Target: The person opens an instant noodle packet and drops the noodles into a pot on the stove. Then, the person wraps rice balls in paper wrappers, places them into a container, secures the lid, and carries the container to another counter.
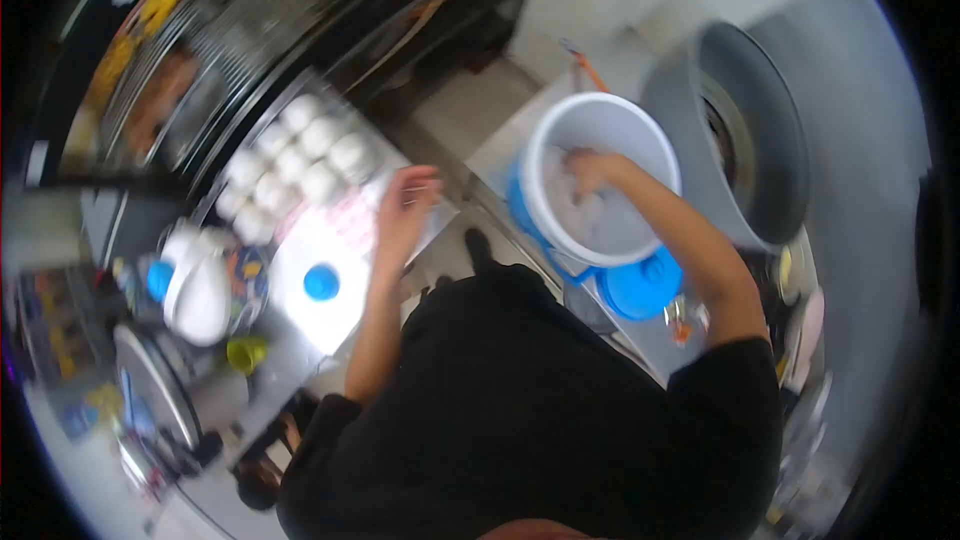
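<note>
My right hand (592, 172) reaches down inside a white bucket (661, 140) and touches the pale, powdery-looking white contents (598, 223). Its fingertips are partly hidden there, so I cannot see what they grip, if anything. Over the edge of the left-hand counter hangs my left hand (405, 202), fingers loosely bent and apart, with nothing in it. Close to it, rows of round white balls (319, 183), which look like dough, sit on a tray. A bright white sheet or board (300, 315) lies in front of them, with a round blue lid-like piece (321, 282) on top.
Beside the bucket lies a blue lid (640, 285). A large grey metal bowl (775, 140) stands to the right. On the left counter are a white container (197, 300), a green cup (246, 353) and a big metal pot (165, 390). Wire racks (240, 20) rise behind.
</note>
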Tool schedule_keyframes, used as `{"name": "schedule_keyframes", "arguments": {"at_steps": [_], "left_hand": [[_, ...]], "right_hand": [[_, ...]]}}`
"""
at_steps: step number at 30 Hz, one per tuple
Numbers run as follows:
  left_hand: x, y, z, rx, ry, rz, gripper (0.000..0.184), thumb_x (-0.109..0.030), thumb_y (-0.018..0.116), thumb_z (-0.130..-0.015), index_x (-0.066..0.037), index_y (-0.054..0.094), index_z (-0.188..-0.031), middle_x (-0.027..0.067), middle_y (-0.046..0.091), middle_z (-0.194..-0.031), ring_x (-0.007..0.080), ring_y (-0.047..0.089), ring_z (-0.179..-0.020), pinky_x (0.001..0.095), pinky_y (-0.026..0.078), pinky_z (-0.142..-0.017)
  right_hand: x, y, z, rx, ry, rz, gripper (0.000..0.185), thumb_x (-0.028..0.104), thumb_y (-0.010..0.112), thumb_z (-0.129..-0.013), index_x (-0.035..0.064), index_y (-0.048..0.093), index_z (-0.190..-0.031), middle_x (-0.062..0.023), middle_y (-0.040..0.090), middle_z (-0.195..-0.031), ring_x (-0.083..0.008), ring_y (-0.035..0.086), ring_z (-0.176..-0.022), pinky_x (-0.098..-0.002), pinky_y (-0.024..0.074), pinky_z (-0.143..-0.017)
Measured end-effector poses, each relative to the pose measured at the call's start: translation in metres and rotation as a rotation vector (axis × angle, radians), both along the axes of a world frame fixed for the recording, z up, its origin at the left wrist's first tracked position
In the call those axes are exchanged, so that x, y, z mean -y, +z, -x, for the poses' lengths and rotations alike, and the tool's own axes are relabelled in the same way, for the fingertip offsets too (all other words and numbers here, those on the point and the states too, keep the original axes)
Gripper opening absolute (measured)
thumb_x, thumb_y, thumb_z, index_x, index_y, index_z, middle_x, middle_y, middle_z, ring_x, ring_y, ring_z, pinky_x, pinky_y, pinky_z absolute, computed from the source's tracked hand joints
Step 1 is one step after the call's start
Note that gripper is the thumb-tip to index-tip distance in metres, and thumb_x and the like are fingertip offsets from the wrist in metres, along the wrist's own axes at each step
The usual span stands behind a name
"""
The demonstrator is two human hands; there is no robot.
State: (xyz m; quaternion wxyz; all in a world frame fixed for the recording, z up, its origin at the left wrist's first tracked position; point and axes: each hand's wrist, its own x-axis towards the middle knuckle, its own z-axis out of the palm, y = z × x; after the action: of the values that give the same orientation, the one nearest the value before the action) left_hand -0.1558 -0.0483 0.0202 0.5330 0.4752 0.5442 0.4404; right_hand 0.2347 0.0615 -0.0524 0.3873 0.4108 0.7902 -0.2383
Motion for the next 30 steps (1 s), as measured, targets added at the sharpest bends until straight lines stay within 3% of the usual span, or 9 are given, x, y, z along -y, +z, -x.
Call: {"name": "schedule_keyframes", "arguments": {"at_steps": [3, 4, 6, 8, 14, 21, 24, 26, 30], "left_hand": [[0.011, 0.004, -0.031, 0.054, -0.071, -0.113, 0.025, -0.019, 0.075, -0.1, -0.008, 0.069, -0.122, 0.0033, 0.071, -0.103, 0.011, 0.066, -0.093, 0.0281, 0.054, -0.083], [0.016, 0.01, -0.039, 0.088, -0.073, -0.079, 0.026, -0.021, 0.075, -0.1, -0.008, 0.069, -0.121, 0.0031, 0.071, -0.1, 0.0113, 0.066, -0.09, 0.0287, 0.055, -0.08], [0.028, 0.019, -0.039, 0.046, -0.171, -0.025, 0.026, -0.023, 0.073, -0.102, -0.008, 0.069, -0.122, 0.0027, 0.07, -0.103, 0.0109, 0.064, -0.089, 0.0285, 0.053, -0.08], [0.035, 0.022, -0.032, 0.009, -0.176, -0.048, 0.028, -0.027, 0.073, -0.101, -0.008, 0.069, -0.122, 0.0047, 0.07, -0.102, 0.0126, 0.064, -0.087, 0.0295, 0.053, -0.078], [0.053, 0.002, 0.003, -0.092, -0.02, 0.129, 0.028, -0.027, 0.071, -0.101, -0.008, 0.069, -0.121, 0.0067, 0.07, -0.102, 0.0144, 0.064, -0.087, 0.0308, 0.054, -0.081], [0.067, -0.035, 0.036, -0.013, 0.161, 0.065, 0.038, -0.033, 0.075, -0.096, -0.005, 0.071, -0.12, 0.0082, 0.071, -0.098, 0.0137, 0.063, -0.08, 0.0311, 0.054, -0.075], [0.081, -0.048, 0.079, -0.419, 0.488, 0.222, 0.052, -0.039, 0.081, -0.089, -0.002, 0.068, -0.123, 0.0148, 0.073, -0.105, 0.0267, 0.071, -0.09, 0.0398, 0.057, -0.082], [0.1, -0.083, 0.108, -1.008, 0.69, 0.301, 0.076, -0.041, 0.085, -0.082, -0.002, 0.057, -0.14, 0.0215, 0.064, -0.129, 0.0382, 0.062, -0.121, 0.0482, 0.052, -0.097], [0.128, -0.136, 0.16, -1.263, 0.816, 0.497, 0.093, -0.051, 0.088, -0.074, -0.006, 0.052, -0.148, 0.021, 0.06, -0.137, 0.0424, 0.055, -0.127, 0.0605, 0.047, -0.1]], "right_hand": [[0.011, 0.023, -0.001, -0.081, -0.24, -0.012, 0.103, 0.036, 0.097, -0.059, -0.0031, 0.056, -0.145, -0.0321, 0.055, -0.145, -0.0492, 0.05, -0.137, -0.0516, 0.0404, -0.119], [0.014, 0.005, -0.008, -0.105, -0.089, -0.114, 0.1, 0.033, 0.097, -0.059, -0.005, 0.059, -0.142, -0.0282, 0.057, -0.146, -0.0444, 0.05, -0.141, -0.0487, 0.0409, -0.12], [0.01, -0.007, -0.016, -0.233, -0.12, -0.121, 0.103, 0.035, 0.1, -0.054, -0.0067, 0.058, -0.139, -0.0288, 0.06, -0.14, -0.0449, 0.056, -0.135, -0.0477, 0.0442, -0.117], [-0.004, 0.0, -0.014, -0.372, -0.427, 0.085, 0.107, 0.038, 0.102, -0.05, -0.0055, 0.057, -0.137, -0.0293, 0.062, -0.139, -0.0454, 0.061, -0.127, -0.0469, 0.0463, -0.114], [-0.011, 0.002, -0.005, -0.209, -0.22, 0.061, 0.101, 0.043, 0.1, -0.053, -0.0066, 0.064, -0.133, -0.0302, 0.062, -0.139, -0.0464, 0.061, -0.125, -0.0472, 0.0456, -0.113], [-0.008, 0.03, 0.002, -0.215, -0.196, 0.087, 0.096, 0.038, 0.099, -0.054, -0.0053, 0.066, -0.133, -0.0301, 0.062, -0.138, -0.047, 0.057, -0.131, -0.0459, 0.0433, -0.116], [-0.005, 0.033, 0.002, -0.377, -0.203, 0.049, 0.099, 0.036, 0.099, -0.054, -0.0048, 0.063, -0.136, -0.0278, 0.066, -0.132, -0.0458, 0.061, -0.127, -0.0452, 0.045, -0.114], [-0.002, 0.032, -0.004, -0.384, -0.372, 0.051, 0.094, 0.027, 0.097, -0.057, -0.0026, 0.06, -0.139, -0.0246, 0.067, -0.132, -0.0421, 0.061, -0.129, -0.0455, 0.0464, -0.112], [-0.005, 0.037, -0.009, -0.395, -0.477, 0.104, 0.096, 0.025, 0.097, -0.057, -0.0022, 0.058, -0.141, -0.0237, 0.068, -0.129, -0.0395, 0.064, -0.125, -0.0433, 0.0487, -0.108]]}}
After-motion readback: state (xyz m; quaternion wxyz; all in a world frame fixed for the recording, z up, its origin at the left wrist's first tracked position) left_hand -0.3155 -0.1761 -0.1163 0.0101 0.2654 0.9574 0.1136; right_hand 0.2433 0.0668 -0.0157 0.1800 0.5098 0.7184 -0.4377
